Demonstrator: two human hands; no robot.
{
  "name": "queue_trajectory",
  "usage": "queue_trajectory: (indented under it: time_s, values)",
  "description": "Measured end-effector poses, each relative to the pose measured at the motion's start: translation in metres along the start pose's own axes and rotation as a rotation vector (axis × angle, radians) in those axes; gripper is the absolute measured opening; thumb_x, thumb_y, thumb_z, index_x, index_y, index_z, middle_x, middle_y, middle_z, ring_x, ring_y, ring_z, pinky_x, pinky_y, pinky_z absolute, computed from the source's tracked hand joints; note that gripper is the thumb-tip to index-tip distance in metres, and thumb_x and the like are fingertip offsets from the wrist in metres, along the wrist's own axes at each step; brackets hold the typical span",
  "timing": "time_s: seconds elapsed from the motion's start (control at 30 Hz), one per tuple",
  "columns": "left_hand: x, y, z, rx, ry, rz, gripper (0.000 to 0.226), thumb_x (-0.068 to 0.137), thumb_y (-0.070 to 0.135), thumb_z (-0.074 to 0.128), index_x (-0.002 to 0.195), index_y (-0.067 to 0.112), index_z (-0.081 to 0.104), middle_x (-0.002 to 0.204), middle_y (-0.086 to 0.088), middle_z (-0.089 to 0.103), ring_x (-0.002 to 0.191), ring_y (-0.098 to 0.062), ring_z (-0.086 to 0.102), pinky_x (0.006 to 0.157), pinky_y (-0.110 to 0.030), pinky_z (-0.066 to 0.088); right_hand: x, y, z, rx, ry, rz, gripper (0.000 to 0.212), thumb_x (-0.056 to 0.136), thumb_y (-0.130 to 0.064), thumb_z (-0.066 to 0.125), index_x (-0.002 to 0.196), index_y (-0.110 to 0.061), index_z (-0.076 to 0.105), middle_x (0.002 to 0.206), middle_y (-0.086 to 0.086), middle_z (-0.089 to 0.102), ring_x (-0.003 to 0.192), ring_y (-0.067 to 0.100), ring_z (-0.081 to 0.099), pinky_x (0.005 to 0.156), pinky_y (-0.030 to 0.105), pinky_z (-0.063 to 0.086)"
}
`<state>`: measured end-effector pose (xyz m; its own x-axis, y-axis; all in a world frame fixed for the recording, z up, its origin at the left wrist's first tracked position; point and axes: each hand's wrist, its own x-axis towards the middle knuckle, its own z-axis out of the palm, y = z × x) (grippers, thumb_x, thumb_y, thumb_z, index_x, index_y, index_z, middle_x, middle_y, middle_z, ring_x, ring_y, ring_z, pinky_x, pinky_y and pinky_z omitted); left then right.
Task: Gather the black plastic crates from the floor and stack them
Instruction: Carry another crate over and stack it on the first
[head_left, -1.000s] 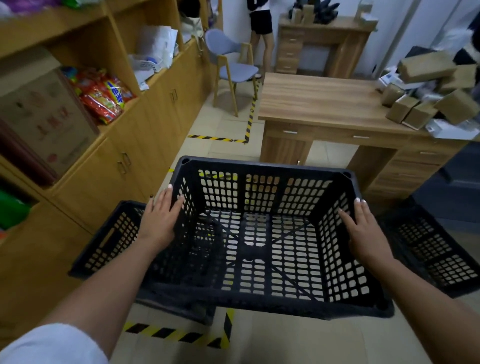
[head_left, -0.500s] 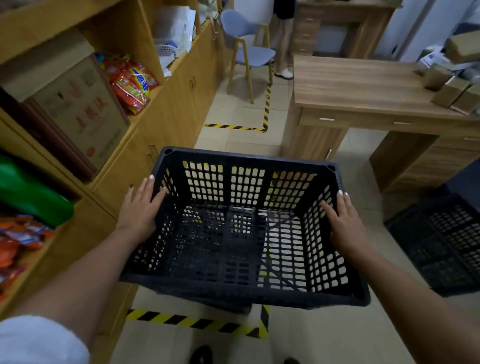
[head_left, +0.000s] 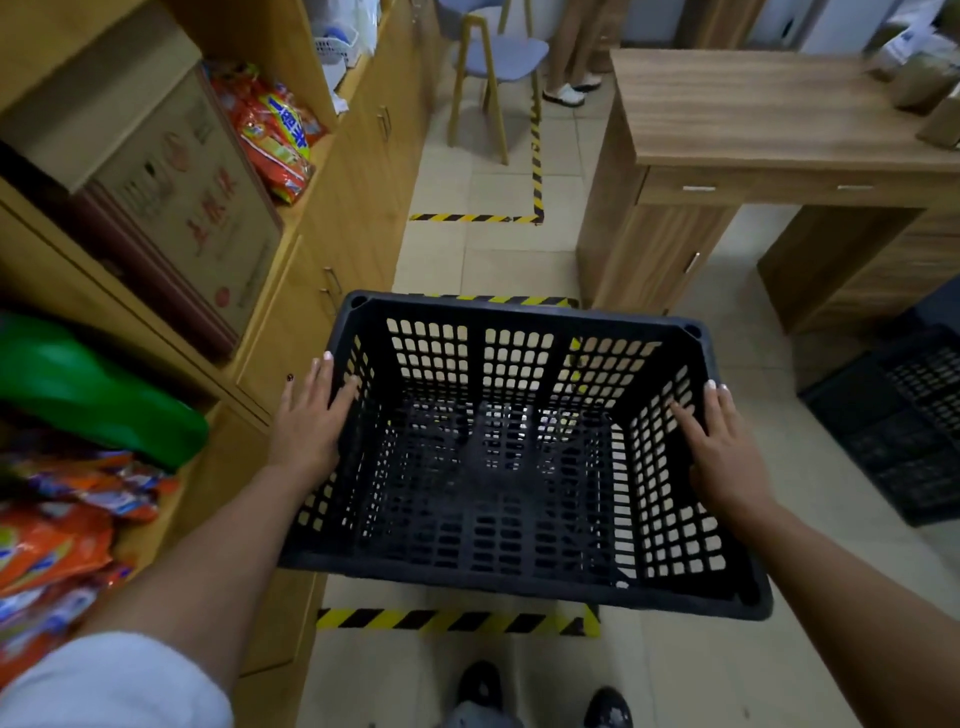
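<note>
Keep black perforated plastic crate (head_left: 511, 457) level between left hand (head_left: 311, 421) and right hand (head_left: 722, 447), straight fingers pressed on its side walls; lower squarely into crate beneath.

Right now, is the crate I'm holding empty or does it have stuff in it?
Empty: the black crate's perforated floor and walls show bare, nothing inside.

Both hands flat on black crate (head_left: 498, 457) sides: left hand (head_left: 311, 415) outside left wall, right hand (head_left: 722, 447) over right rim. Second crate (head_left: 898, 431) on floor, right.
</note>
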<state>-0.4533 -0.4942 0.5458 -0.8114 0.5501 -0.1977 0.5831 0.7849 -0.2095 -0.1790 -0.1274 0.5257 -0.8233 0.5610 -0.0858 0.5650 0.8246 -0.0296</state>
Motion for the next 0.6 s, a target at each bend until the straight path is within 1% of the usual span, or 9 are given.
queue_trajectory:
  time_s: [0.13,0.23,0.3,0.37,0.43,0.5,0.53,0.57,0.6]
  values:
    - [0.005,-0.005,0.010,-0.015,0.005,-0.017,0.095,0.081,0.001,0.063,0.152,0.020,0.002,0.157,-0.014,-0.019,0.146,-0.027,-0.016,0.118,-0.042,0.003,-0.002,-0.009,0.000,-0.060,-0.009,0.012,0.082,0.082,0.000,0.063,0.150,-0.017,0.020,0.158,0.019,-0.002,0.146,0.031,-0.009,0.116,0.043,0.013]
    - [0.008,-0.008,0.012,-0.067,0.025,-0.026,0.097,0.079,0.001,0.065,0.152,0.016,0.003,0.159,-0.012,-0.015,0.147,-0.026,-0.011,0.119,-0.043,0.006,-0.003,-0.013,-0.002,-0.054,-0.017,0.031,0.083,0.083,-0.004,0.063,0.150,-0.015,0.016,0.158,0.019,-0.001,0.146,0.033,-0.005,0.116,0.045,0.016]
    - [0.008,-0.010,0.015,-0.121,0.037,-0.050,0.097,0.080,0.004,0.065,0.152,0.015,0.001,0.160,-0.009,-0.011,0.148,-0.025,-0.006,0.120,-0.044,0.010,-0.012,-0.013,0.000,0.008,-0.005,0.074,0.083,0.082,-0.006,0.064,0.150,-0.013,0.017,0.158,0.022,0.003,0.146,0.036,0.001,0.116,0.047,0.019]
    - [0.005,-0.013,0.019,-0.181,0.049,-0.090,0.093,0.085,0.013,0.063,0.152,0.019,-0.002,0.160,-0.009,-0.008,0.148,-0.026,0.000,0.119,-0.046,0.015,-0.030,-0.012,0.006,0.083,0.005,0.130,0.087,0.079,-0.006,0.068,0.149,-0.010,0.017,0.157,0.024,0.006,0.144,0.039,0.010,0.114,0.049,0.024]
    - [0.000,-0.014,0.020,-0.270,0.053,-0.131,0.091,0.087,0.020,0.061,0.151,0.025,-0.003,0.160,-0.009,-0.004,0.147,-0.028,0.007,0.117,-0.048,0.021,-0.053,-0.011,0.013,0.168,0.006,0.174,0.088,0.078,-0.003,0.068,0.149,-0.011,0.016,0.157,0.024,0.008,0.140,0.041,0.022,0.107,0.053,0.036]
    - [-0.004,-0.012,0.021,-0.315,0.059,-0.140,0.090,0.088,0.020,0.061,0.151,0.028,-0.003,0.160,-0.009,-0.001,0.145,-0.031,0.015,0.113,-0.049,0.028,-0.072,-0.012,0.019,0.212,-0.008,0.205,0.089,0.080,-0.001,0.063,0.150,-0.016,0.010,0.158,0.019,0.006,0.130,0.043,0.039,0.091,0.051,0.049]
    - [-0.004,-0.011,0.021,-0.332,0.067,-0.137,0.091,0.087,0.017,0.062,0.151,0.028,-0.002,0.160,-0.009,0.001,0.144,-0.032,0.019,0.111,-0.049,0.031,-0.078,-0.012,0.022,0.229,-0.001,0.218,0.089,0.081,0.001,0.060,0.151,-0.018,0.007,0.159,0.015,0.005,0.123,0.044,0.046,0.082,0.048,0.051]
    - [-0.005,-0.009,0.022,-0.358,0.074,-0.134,0.091,0.086,0.014,0.062,0.151,0.028,-0.001,0.160,-0.009,0.002,0.142,-0.034,0.023,0.109,-0.049,0.034,-0.080,-0.012,0.023,0.248,0.010,0.232,0.089,0.081,0.003,0.057,0.151,-0.018,0.005,0.160,0.013,0.004,0.119,0.043,0.050,0.076,0.046,0.051]
    - [-0.005,-0.007,0.022,-0.393,0.078,-0.134,0.092,0.086,0.010,0.062,0.151,0.029,0.001,0.160,-0.009,0.003,0.141,-0.035,0.025,0.107,-0.050,0.037,-0.080,-0.011,0.024,0.259,0.016,0.239,0.089,0.081,0.004,0.055,0.151,-0.017,0.004,0.160,0.012,0.003,0.118,0.042,0.051,0.074,0.044,0.051]
